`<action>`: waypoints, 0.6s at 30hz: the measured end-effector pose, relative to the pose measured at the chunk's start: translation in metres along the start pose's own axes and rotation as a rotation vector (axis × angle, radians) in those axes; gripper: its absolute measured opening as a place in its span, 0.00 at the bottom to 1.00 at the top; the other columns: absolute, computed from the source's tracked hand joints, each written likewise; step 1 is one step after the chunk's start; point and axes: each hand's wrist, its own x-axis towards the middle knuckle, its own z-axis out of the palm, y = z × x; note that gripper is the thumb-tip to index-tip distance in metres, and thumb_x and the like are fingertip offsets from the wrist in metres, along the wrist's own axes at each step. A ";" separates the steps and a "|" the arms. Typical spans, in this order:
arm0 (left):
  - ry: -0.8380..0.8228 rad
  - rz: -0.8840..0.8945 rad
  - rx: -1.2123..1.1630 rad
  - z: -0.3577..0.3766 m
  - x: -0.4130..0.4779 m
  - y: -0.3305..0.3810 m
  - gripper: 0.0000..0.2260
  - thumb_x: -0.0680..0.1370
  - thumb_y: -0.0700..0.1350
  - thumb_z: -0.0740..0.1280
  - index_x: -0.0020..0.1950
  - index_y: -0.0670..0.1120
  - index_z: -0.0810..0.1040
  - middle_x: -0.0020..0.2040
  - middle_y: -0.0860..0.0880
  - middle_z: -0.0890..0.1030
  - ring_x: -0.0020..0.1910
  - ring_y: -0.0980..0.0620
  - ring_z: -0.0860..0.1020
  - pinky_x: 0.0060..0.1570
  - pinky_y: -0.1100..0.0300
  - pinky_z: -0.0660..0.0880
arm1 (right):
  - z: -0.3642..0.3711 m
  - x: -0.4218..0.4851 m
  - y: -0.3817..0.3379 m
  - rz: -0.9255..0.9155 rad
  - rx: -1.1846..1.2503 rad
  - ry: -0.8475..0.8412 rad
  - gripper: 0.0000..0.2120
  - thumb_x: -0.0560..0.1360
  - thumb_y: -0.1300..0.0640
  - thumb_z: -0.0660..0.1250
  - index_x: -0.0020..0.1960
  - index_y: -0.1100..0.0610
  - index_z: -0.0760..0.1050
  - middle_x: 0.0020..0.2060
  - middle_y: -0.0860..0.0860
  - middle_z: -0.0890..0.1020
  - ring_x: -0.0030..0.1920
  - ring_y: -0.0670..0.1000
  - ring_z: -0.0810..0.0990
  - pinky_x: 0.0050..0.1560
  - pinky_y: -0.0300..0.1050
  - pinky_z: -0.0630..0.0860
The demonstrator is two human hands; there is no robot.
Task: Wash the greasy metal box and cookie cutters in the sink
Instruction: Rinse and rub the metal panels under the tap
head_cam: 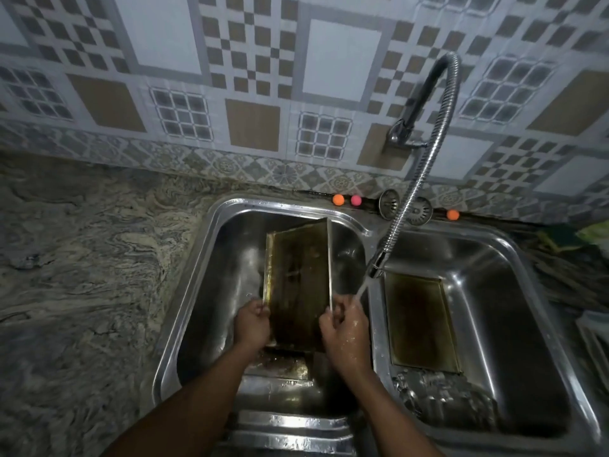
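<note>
You are early in the wash: your left hand (252, 321) and right hand (344, 328) each grip a near side edge of the metal box (298, 282), which stands tilted in the sink (184, 291) basin at centre frame, its inside brown with grease. The tap hose (425, 166) wets your right hand, not the box. At lower right, a second greasy tray (420, 321) and what look like cookie cutters (441, 397) seem unwashed.
</note>
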 end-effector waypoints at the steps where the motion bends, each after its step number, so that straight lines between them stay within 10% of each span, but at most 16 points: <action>1: 0.021 0.006 -0.037 -0.001 -0.004 0.006 0.08 0.80 0.37 0.63 0.52 0.42 0.82 0.44 0.46 0.82 0.44 0.46 0.79 0.43 0.60 0.73 | -0.006 0.002 0.002 0.014 -0.056 0.036 0.08 0.76 0.61 0.67 0.47 0.49 0.71 0.43 0.45 0.73 0.39 0.42 0.75 0.37 0.34 0.72; 15: -0.014 0.113 -0.086 -0.014 -0.052 0.038 0.11 0.80 0.41 0.67 0.63 0.45 0.77 0.54 0.46 0.83 0.47 0.48 0.82 0.51 0.52 0.80 | -0.047 -0.010 0.006 0.218 -0.095 0.047 0.04 0.78 0.60 0.62 0.44 0.54 0.71 0.34 0.46 0.76 0.35 0.47 0.76 0.32 0.40 0.66; 18: -0.204 0.111 -0.091 -0.021 -0.065 0.040 0.30 0.77 0.37 0.71 0.75 0.51 0.65 0.64 0.54 0.75 0.58 0.49 0.78 0.54 0.52 0.79 | -0.055 -0.015 0.002 0.292 -0.070 0.005 0.08 0.78 0.59 0.63 0.40 0.54 0.71 0.35 0.49 0.78 0.37 0.49 0.77 0.34 0.41 0.69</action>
